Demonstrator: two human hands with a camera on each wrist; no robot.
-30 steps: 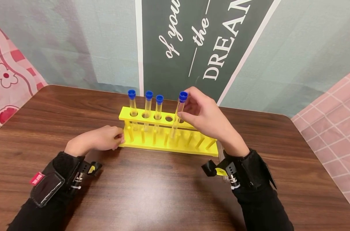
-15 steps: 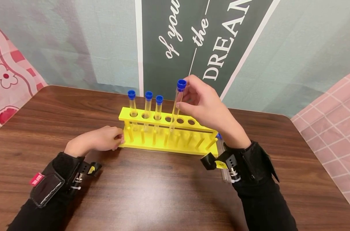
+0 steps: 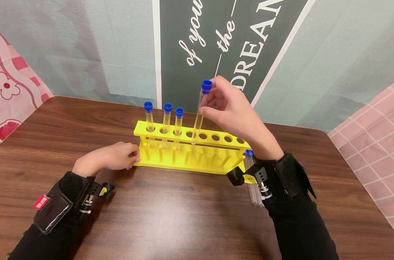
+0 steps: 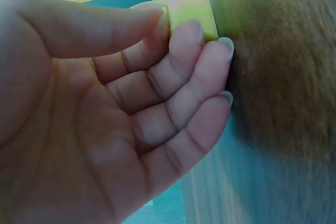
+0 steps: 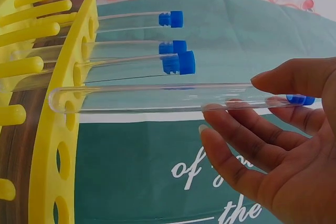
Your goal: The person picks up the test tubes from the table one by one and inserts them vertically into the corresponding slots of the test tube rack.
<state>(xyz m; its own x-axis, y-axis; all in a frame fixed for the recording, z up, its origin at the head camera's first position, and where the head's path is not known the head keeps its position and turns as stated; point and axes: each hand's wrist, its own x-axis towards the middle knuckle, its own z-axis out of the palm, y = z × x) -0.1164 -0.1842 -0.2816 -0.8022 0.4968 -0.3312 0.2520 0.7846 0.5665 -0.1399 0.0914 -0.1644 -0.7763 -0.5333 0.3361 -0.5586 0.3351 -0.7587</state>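
A clear test tube [image 3: 198,117] with a blue cap is pinched between thumb and fingers of my right hand [image 3: 237,115]. It leans slightly, and its rounded lower end overlaps the top bar of the yellow test tube rack [image 3: 197,167] near the fourth hole. In the right wrist view this tube [image 5: 152,98] is whole along its length, with the fingers near the cap. Three other capped tubes [image 3: 166,117] stand in the rack's left holes. My left hand [image 3: 119,155] holds the left end of the rack's base, fingers curled at its corner [image 4: 191,17].
Loose blue-capped tubes [image 3: 253,193] lie on the brown wooden table [image 3: 171,216] to the right of the rack, partly hidden by my right wrist camera. A grey-green cloth with lettering [image 3: 197,32] hangs behind the table.
My right hand has lifted the test tube up out of the rack; its lower end has risen from near the base to the top bar. The left hand stays put.
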